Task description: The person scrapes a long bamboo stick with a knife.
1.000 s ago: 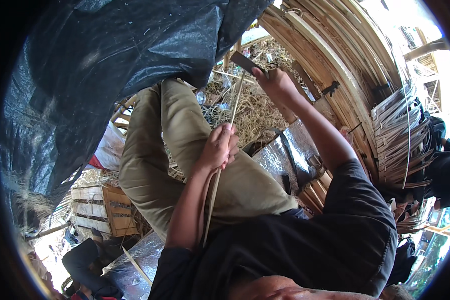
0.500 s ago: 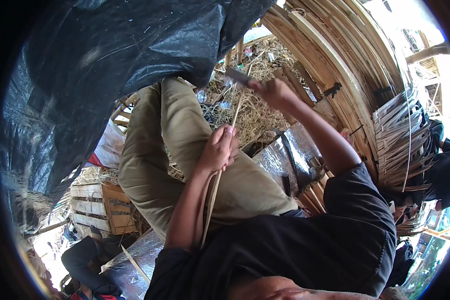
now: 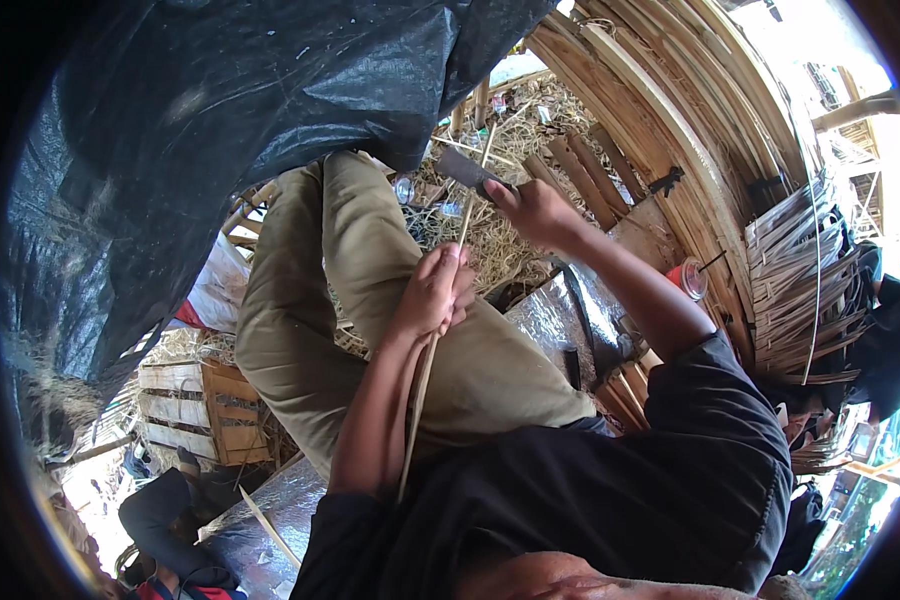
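Note:
A long, thin bamboo strip (image 3: 419, 400) slants over my right thigh, from my shirt up past my knee. My left hand (image 3: 437, 292) is closed round its middle, resting above the khaki trousers (image 3: 370, 230). Beyond it, my right hand (image 3: 540, 213) grips a broad-bladed knife (image 3: 462, 170), whose handle is mostly hidden in the fist. The dark blade lies across the upper part of the strip and points left. Whether the edge touches the strip, I cannot tell.
Black plastic sheeting (image 3: 220, 110) hangs at upper left. Long wooden slats (image 3: 670, 130) are stacked at upper right, above shavings (image 3: 515, 245) on the ground. A slatted crate (image 3: 202, 412) stands at left. A person's dark-clothed leg (image 3: 160, 520) shows at lower left.
My right hand and the knife have come down along the strip, nearer to my left hand. My left hand still holds the strip in nearly the same place.

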`<state>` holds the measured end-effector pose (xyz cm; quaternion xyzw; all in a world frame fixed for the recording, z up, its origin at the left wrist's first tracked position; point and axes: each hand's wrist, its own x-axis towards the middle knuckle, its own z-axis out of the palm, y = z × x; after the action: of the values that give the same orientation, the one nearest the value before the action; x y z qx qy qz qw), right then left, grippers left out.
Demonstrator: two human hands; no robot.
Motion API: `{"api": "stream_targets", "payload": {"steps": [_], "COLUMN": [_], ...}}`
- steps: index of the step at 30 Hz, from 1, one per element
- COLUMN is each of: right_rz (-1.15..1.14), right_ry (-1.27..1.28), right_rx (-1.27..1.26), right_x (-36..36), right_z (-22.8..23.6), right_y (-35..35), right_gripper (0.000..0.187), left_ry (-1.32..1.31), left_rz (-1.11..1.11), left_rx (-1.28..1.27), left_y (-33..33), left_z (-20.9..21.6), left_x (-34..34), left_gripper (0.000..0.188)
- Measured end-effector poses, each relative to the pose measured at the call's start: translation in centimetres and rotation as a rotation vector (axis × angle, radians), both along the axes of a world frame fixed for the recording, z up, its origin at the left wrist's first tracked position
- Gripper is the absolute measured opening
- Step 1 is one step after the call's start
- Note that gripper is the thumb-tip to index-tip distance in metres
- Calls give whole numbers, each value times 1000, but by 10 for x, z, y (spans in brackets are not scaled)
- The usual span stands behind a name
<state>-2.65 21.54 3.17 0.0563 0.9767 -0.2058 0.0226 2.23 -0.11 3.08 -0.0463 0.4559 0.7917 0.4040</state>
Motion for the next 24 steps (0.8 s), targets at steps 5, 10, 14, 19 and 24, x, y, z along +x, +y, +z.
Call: {"api": "stream_targets", "payload": {"steps": [5, 10, 14, 19, 24], "right_rz": [-119, -16, -87, -239, -53], "right_ry": [-142, -269, -231, -387, -445], "right_rx": [-242, -146, -92, -169, -101], "right_x": [-23, -17, -6, -26, 0], "right_z": [16, 22, 26, 26, 26], "right_y": [2, 14, -14, 1, -39], "right_gripper": [65, 73, 73, 71, 83], "left_ry": [60, 85, 92, 43, -7], "left_rz": [-21, -50, -42, -45, -27], "left_rx": [17, 50, 38, 32, 49], "left_y": [0, -8, -6, -11, -9], "left_z": [-4, -6, -4, -4, -16], "left_x": [2, 3, 1, 1, 4], "left_gripper": [23, 24, 24, 23, 24]}}
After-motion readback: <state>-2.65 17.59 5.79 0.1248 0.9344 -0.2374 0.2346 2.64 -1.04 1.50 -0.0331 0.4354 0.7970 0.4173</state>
